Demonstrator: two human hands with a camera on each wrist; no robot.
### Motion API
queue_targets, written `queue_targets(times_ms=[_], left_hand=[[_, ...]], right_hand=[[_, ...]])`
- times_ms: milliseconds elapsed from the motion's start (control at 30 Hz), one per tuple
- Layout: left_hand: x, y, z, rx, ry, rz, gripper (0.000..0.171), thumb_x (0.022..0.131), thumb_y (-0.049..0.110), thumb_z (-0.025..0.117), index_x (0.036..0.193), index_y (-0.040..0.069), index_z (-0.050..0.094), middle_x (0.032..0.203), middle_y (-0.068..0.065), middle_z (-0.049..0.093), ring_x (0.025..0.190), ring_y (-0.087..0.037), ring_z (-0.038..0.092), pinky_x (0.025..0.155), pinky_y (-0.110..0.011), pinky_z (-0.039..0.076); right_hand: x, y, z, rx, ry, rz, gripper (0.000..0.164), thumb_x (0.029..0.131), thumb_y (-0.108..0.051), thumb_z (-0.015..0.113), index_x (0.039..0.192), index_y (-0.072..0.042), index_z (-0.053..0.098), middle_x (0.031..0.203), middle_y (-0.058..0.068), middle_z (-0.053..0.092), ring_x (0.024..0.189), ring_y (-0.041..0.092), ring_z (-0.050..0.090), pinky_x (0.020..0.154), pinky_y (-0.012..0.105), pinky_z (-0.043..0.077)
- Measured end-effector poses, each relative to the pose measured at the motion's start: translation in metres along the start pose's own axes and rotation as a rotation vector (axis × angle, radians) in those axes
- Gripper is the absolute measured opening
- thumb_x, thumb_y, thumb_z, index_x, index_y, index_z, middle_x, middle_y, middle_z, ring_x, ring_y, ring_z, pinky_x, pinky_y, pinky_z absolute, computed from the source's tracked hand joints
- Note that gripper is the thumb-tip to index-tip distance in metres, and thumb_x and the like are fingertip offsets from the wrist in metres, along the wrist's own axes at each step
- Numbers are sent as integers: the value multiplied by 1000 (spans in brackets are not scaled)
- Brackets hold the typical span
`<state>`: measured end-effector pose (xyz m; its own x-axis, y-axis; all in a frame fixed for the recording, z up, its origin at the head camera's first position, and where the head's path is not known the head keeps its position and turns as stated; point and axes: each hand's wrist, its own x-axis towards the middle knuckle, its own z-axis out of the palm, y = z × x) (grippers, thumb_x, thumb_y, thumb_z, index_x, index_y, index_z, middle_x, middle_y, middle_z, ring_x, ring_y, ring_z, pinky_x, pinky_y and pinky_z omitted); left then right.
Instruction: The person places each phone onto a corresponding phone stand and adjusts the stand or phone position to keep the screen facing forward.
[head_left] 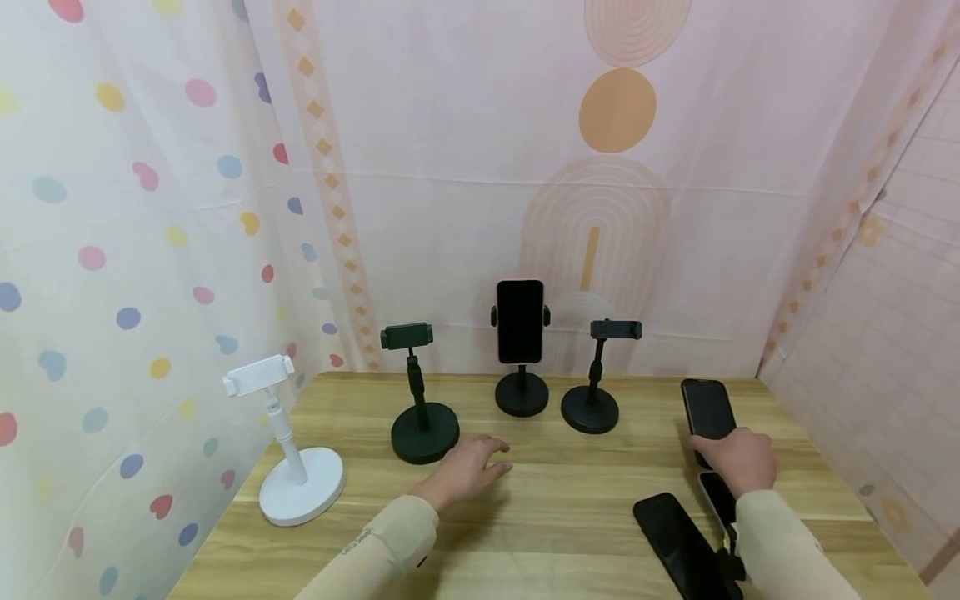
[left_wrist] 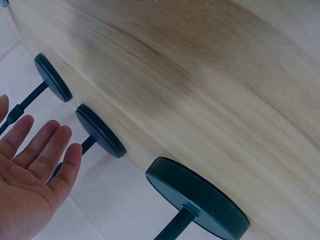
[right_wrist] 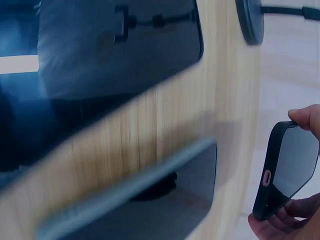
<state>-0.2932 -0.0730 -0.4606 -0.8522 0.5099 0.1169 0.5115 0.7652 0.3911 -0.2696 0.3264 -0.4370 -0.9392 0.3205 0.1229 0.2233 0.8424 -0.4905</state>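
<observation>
My right hand [head_left: 741, 460] grips a black phone [head_left: 708, 408] by its near end, at the right of the table. In the right wrist view the thumb and fingers clasp opposite edges of this phone [right_wrist: 292, 160], raised off the table. Under that wrist lies a second phone [head_left: 717, 498], partly hidden by the sleeve, and a larger black phone [head_left: 675, 537] lies to its left. My left hand [head_left: 467, 468] holds nothing; its fingers reach rightward over the table, beside the round base of a dark green phone stand [head_left: 425, 435].
A white phone stand [head_left: 302, 490] stands at the left. Toward the back, a black stand [head_left: 522, 395] carries an upright phone [head_left: 520, 321], and another black stand [head_left: 590, 411] beside it has a bare clamp. Patterned curtains [head_left: 450, 125] hang behind and along both sides.
</observation>
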Motion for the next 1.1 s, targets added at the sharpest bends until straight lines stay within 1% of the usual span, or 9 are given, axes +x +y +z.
queue_targets(times_ms=[200, 333, 433, 667, 800, 967, 1100], left_hand=[[1, 1, 2, 15, 5, 8, 39, 95, 32, 57, 123, 5, 64, 125, -14, 64, 111, -28, 59, 92, -48, 51], [1, 2, 3, 19, 5, 6, 39, 95, 32, 57, 123, 5, 64, 125, -14, 64, 111, -29, 58, 93, -49, 50], [2, 3, 3, 20, 3, -1, 40, 96, 33, 57, 123, 5, 63, 126, -14, 64, 112, -28, 58, 94, -49, 50], [4, 6, 3, 19, -4, -21, 39, 96, 33, 56, 123, 6, 64, 126, -14, 63, 111, -28, 58, 93, -48, 50], [6, 6, 5, 35, 4, -9, 39, 95, 34, 56, 123, 7, 64, 126, -13, 64, 109, -27, 60, 92, -48, 51], [7, 6, 6, 38, 10, 4, 39, 95, 34, 56, 122, 7, 65, 125, -13, 64, 107, -27, 61, 90, -48, 52], [8, 8, 5, 37, 5, -1, 38, 96, 34, 56, 122, 8, 64, 126, -13, 64, 110, -28, 60, 91, -48, 52]], right_hand=[[-6, -15, 16, 60, 26, 19, 50, 79, -41, 68, 61, 5, 61, 77, 36, 56, 64, 39, 53, 41, 41, 44], [-11, -24, 23, 82, 40, 22, 53, 78, -40, 69, 74, 12, 61, 87, 40, 52, 70, 43, 52, 47, 47, 46], [-14, -31, 27, 90, 64, 22, 61, 76, -42, 69, 84, 18, 60, 90, 41, 51, 71, 46, 53, 50, 52, 47], [-23, -47, 39, 130, 145, 38, 67, 72, -44, 73, 93, 17, 59, 96, 39, 51, 76, 48, 55, 59, 59, 48], [-26, -56, 42, 133, 187, 26, 71, 72, -43, 74, 101, 20, 56, 98, 39, 50, 78, 49, 54, 63, 62, 48], [-31, -65, 46, 153, 228, 11, 74, 71, -42, 75, 106, 20, 55, 101, 37, 49, 79, 48, 53, 63, 61, 49], [-36, -71, 49, 175, 251, 18, 73, 70, -41, 76, 106, 19, 57, 100, 35, 49, 78, 47, 54, 62, 61, 49]])
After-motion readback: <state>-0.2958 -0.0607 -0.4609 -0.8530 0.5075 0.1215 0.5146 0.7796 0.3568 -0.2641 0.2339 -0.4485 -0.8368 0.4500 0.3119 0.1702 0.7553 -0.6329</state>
